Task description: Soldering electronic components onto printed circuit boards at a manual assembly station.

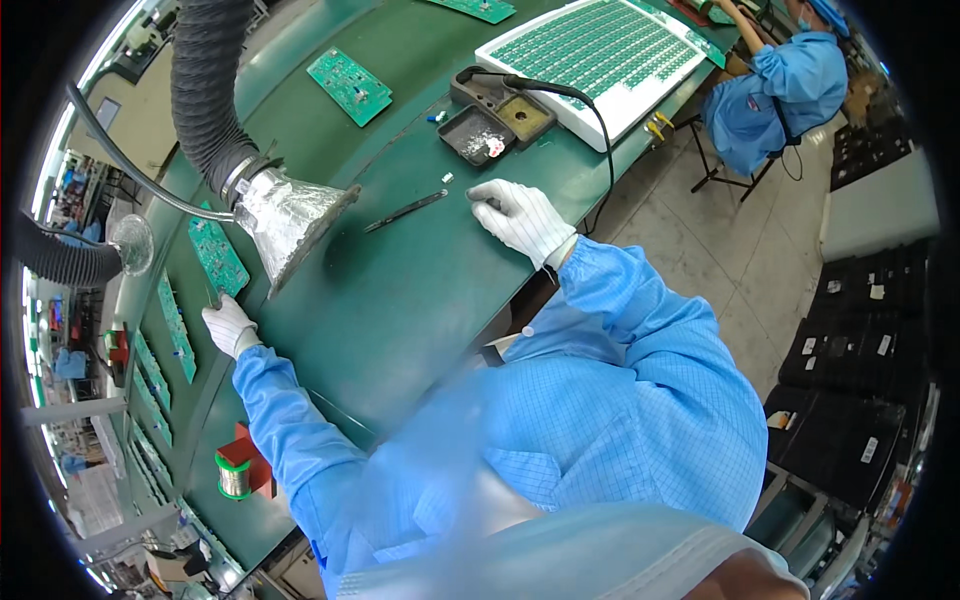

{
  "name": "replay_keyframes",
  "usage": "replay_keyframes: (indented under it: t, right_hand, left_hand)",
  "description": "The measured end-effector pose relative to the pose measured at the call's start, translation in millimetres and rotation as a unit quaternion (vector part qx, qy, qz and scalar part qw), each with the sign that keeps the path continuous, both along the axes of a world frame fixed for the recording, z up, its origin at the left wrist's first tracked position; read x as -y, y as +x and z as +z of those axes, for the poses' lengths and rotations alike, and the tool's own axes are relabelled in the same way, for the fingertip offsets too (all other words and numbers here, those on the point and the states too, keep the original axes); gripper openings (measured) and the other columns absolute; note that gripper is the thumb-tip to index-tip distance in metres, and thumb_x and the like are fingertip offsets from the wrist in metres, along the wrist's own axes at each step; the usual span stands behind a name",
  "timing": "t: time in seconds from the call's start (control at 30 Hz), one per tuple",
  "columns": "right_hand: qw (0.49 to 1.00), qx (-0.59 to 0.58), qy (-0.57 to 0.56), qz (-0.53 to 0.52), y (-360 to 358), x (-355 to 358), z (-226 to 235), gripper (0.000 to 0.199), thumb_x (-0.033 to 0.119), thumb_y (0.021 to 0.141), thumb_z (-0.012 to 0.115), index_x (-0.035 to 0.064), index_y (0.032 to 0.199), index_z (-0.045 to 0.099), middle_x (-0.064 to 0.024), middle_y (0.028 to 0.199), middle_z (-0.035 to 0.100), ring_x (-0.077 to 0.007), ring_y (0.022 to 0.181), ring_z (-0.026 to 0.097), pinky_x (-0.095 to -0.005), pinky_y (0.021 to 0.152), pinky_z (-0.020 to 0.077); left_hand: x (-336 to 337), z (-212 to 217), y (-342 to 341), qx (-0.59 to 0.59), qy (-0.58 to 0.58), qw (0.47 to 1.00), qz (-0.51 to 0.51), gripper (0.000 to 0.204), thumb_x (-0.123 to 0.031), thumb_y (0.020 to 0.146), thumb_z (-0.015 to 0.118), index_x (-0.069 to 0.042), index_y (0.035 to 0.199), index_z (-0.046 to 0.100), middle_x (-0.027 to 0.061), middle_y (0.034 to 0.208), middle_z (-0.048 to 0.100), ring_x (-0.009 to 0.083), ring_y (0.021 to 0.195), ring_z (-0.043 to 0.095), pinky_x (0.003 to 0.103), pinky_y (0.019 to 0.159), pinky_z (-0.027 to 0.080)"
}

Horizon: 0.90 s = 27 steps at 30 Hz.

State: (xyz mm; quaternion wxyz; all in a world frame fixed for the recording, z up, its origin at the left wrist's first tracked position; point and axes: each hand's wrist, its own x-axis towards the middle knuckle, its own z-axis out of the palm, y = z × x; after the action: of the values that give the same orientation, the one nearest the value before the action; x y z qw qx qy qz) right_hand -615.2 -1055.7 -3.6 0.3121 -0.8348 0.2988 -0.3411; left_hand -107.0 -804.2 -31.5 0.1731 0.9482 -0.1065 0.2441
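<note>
My left hand point(230, 327), in a white glove, has its fingers closed at the near end of a green circuit board point(217, 252) on the left part of the green bench. Small components stand on that board. My right hand point(522, 220), also gloved, rests near the bench's right edge, fingers loosely curled and thumb apart, with nothing visible in it. Just left of it lie dark tweezers point(405, 211) and a tiny white part point(447, 178). Beyond, a soldering iron point(545, 88) sits in its black stand point(527, 117) with a tray.
A fume duct with a foil hood point(287, 222) hangs over the bench. More boards point(349, 86) lie beyond and along the left. A white tray point(625, 115) of small green pieces stands at the back. A solder spool point(234, 478) is near-left. A co-worker point(785, 90) sits far right.
</note>
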Motion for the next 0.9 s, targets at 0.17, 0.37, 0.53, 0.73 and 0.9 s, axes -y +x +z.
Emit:
replay_keyframes:
  t: [0.17, 0.37, 0.53, 0.73, 0.9]
  right_hand:
    - [0.998, -0.012, -0.057, 0.016, 4, 1, -4, 0.019, 0.028, 0.094, 0.065, 0.0130, 0.106, 0.068, -0.0123, 0.091, 0.073, -0.0339, 0.082, 0.071, -0.0446, 0.077, 0.0567]
    - [0.999, 0.018, -0.020, 0.040, 1, -1, 1, 0.018, 0.025, 0.091, 0.067, 0.0116, 0.101, 0.072, -0.0113, 0.094, 0.074, -0.0328, 0.089, 0.072, -0.0437, 0.080, 0.0575]
    - [0.989, 0.069, 0.114, 0.058, 5, -1, -6, 0.023, 0.012, 0.091, 0.070, 0.0019, 0.111, 0.073, -0.0154, 0.097, 0.075, -0.0228, 0.088, 0.073, -0.0326, 0.081, 0.0564]
    - [0.975, 0.001, 0.215, 0.051, 1, -2, 2, 0.030, 0.017, 0.099, 0.065, -0.0043, 0.120, 0.068, -0.0097, 0.100, 0.072, -0.0129, 0.082, 0.065, -0.0272, 0.069, 0.0523]
    - [0.991, -0.045, 0.119, 0.048, 0, -2, 8, 0.035, 0.023, 0.099, 0.064, -0.0041, 0.121, 0.067, -0.0109, 0.096, 0.072, -0.0147, 0.077, 0.065, -0.0280, 0.064, 0.0523]
  left_hand:
    - [-6, 4, -3, 0.010, -0.048, 0.999, 0.004, 0.048, -0.050, 0.093, 0.065, -0.002, 0.099, 0.068, 0.0212, 0.098, 0.073, 0.0381, 0.095, 0.071, 0.046, 0.086, 0.056]
    - [12, 42, -50, -0.100, -0.104, 0.989, 0.017, 0.055, -0.044, 0.089, 0.062, -0.001, 0.122, 0.064, 0.0274, 0.122, 0.068, 0.0456, 0.117, 0.063, 0.050, 0.100, 0.049]
    - [16, 62, -66, -0.210, -0.101, 0.972, 0.010, 0.041, -0.038, 0.092, 0.056, -0.004, 0.112, 0.070, 0.0235, 0.116, 0.071, 0.0439, 0.112, 0.066, 0.051, 0.095, 0.052]
    - [12, 64, -74, -0.159, -0.169, 0.972, 0.049, 0.033, -0.032, 0.099, 0.053, -0.006, 0.118, 0.061, 0.0229, 0.115, 0.071, 0.0430, 0.108, 0.067, 0.051, 0.095, 0.053]
    - [13, 56, -68, -0.142, -0.178, 0.972, 0.052, 0.032, -0.032, 0.100, 0.054, -0.003, 0.111, 0.062, 0.0237, 0.108, 0.072, 0.0408, 0.102, 0.070, 0.050, 0.091, 0.055]
